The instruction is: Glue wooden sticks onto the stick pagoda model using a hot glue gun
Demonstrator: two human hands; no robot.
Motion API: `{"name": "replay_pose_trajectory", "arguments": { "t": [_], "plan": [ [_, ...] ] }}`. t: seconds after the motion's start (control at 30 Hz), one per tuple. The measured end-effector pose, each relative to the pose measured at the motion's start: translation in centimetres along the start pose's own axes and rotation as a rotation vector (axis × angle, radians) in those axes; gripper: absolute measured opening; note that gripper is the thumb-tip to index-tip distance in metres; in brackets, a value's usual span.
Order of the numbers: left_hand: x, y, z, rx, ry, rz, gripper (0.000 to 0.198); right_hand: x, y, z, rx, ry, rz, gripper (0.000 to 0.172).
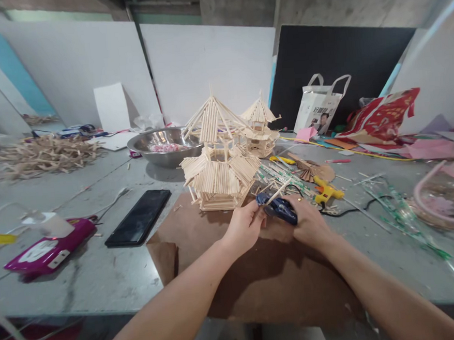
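Observation:
My right hand (310, 218) is wrapped round a dark blue hand tool (282, 209) that looks like cutters; its jaws are hard to make out. Pinched at the tool's left end, my left hand (246, 223) holds a thin wooden stick (278, 191) that slants up to the right across the tool. Just behind my left hand stands a two-tiered pavilion model (221, 175) built of pale sticks, its upper roof partly open. Both hands are over a brown paper sheet (239, 288) at the table's front.
A second stick pavilion (260, 123) stands behind. A yellow glue gun (327, 191) with a black cord and scattered clear glue-stick wrappers (405, 219) lie on the right. On the left are a phone (139, 217), a purple power strip (51, 247), a metal bowl (142, 145) and a stick pile (49, 154).

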State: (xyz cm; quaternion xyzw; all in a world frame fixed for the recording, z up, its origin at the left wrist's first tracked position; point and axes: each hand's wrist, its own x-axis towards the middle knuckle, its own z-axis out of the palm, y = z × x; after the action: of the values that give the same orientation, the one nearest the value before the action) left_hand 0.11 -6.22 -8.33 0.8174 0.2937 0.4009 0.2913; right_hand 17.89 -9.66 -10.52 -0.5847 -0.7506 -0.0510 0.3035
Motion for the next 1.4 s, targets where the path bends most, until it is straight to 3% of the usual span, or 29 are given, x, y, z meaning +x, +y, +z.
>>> {"name": "replay_pose_trajectory", "arguments": {
  "t": [0.27, 1.0, 1.4],
  "plan": [
    [0.1, -0.09, 0.05, 0.007, -0.012, -0.016, 0.031, 0.05, 0.06, -0.15, -0.038, -0.061, 0.055, 0.046],
    [0.06, -0.21, 0.25, -0.009, -0.033, -0.09, 0.036, 0.14, -0.63, -0.45, -0.047, -0.208, 0.201, 0.034],
    [-0.26, -0.26, 0.93, 0.052, 0.095, -0.137, 0.031, 0.36, -0.71, -0.76, -0.102, -0.191, 0.283, 0.019]
  ]
}}
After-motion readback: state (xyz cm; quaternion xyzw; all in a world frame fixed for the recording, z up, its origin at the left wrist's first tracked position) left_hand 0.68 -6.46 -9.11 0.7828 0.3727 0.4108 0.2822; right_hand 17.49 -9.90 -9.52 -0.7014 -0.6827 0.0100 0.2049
